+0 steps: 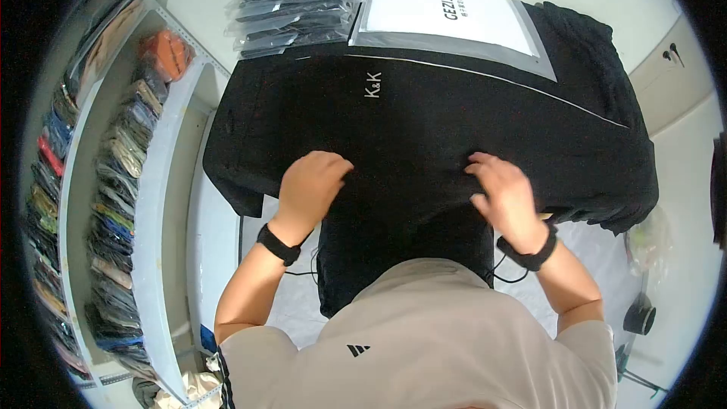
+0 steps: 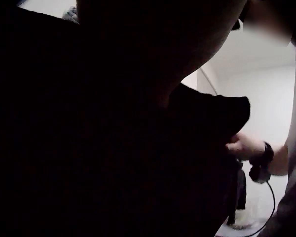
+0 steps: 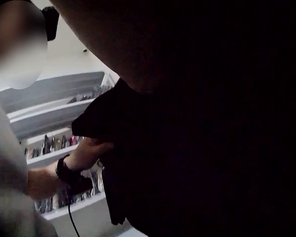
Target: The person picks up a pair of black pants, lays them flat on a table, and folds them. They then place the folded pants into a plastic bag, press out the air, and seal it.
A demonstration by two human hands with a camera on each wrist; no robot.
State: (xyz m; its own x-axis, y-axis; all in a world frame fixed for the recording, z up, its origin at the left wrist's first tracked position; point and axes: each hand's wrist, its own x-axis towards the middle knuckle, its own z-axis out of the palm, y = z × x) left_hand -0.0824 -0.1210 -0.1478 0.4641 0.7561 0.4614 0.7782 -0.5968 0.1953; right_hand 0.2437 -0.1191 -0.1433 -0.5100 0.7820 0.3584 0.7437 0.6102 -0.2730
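In the head view a black garment (image 1: 424, 121) with white "K&K" lettering and a thin white piping line lies spread across the table and hangs over its near edge. My left hand (image 1: 312, 191) rests over its near left part, fingers slightly bent and pointing inward. On the right, my right hand (image 1: 506, 191) is over the near edge, its thumb spread apart from the fingers. Dark cloth fills most of both wrist views. The left wrist view shows the right hand (image 2: 244, 147) by the cloth's edge; the right wrist view shows the left hand (image 3: 89, 152) likewise.
A stack of bagged dark clothes (image 1: 295, 4) stands at the back left. Beside it lies a clear plastic bag (image 1: 541, 60) with a white "GEZIJIA" sheet (image 1: 424, 11). Shelves (image 1: 163, 204) packed with bagged clothes line the left. Cables (image 1: 515, 279) hang near both wrists.
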